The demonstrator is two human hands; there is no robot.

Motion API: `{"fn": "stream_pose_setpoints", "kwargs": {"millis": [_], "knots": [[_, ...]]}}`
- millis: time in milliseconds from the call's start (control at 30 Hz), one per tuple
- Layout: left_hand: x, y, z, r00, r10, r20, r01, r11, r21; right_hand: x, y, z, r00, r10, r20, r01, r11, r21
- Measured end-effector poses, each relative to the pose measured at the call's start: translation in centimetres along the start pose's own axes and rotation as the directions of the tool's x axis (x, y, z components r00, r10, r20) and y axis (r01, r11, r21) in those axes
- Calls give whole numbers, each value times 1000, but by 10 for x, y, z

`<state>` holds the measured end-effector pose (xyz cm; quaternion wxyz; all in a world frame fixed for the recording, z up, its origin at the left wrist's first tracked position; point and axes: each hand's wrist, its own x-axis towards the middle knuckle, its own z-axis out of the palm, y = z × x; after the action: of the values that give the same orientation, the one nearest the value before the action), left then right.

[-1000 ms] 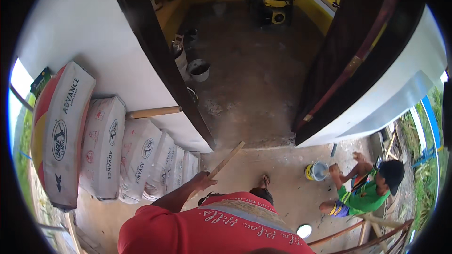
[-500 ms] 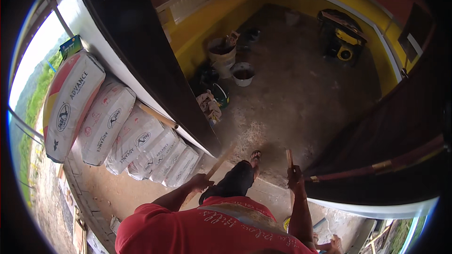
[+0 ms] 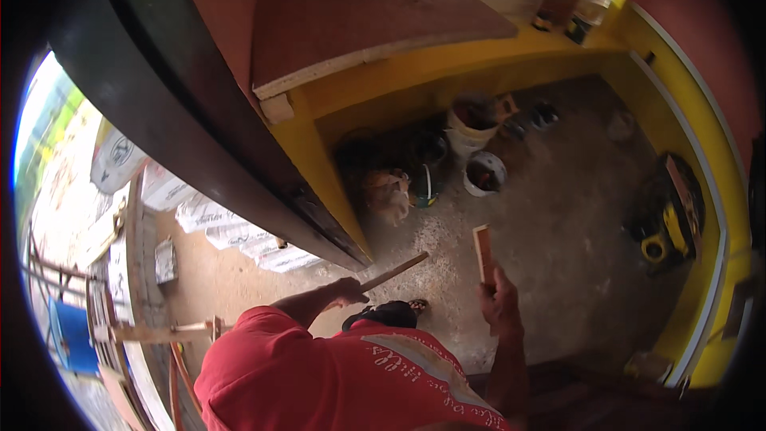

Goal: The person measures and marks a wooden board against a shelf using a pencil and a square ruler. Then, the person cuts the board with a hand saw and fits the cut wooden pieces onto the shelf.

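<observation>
My left hand is wrapped round a thin wooden stick, which slants up and to the right across the doorway. To the right, my right hand grips a flat strip of wood with its far end pointing upward. The two pieces are apart from each other. My palms hide the parts of the wood they hold.
Ahead on the floor stand a large pale bucket, a smaller white bucket and a dark bucket. A yellow-and-black machine sits by the right wall. A dark door frame rises left, with cement bags beyond it.
I have moved forward into the doorway and turned left, so the room fills more of the view. Both hands still hold the wood; the right strip is raised and shows more fully.
</observation>
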<state>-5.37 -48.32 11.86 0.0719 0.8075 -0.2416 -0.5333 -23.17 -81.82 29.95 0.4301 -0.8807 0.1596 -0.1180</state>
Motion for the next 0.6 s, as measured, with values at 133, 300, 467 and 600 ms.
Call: {"fn": "stream_pose_setpoints", "kwargs": {"millis": [133, 300, 467, 600], "knots": [[4, 37, -19, 987, 0, -161, -1, 1000, -5, 70, -46, -81, 994, -90, 62, 88, 996, 24], [-9, 73, 12, 923, -143, -358, 87, 982, -167, 165, -106, -154, 801, -584, 131, 596, 799, -86], [-31, 128, 81, 833, -464, -302, 232, 788, -570, 217, -200, -189, 313, -940, 133, 944, 293, -152], [-32, 195, 155, 749, -645, -153, 123, 363, -924, 248, -251, -185, 229, -954, 196, 968, 201, -151]]}}
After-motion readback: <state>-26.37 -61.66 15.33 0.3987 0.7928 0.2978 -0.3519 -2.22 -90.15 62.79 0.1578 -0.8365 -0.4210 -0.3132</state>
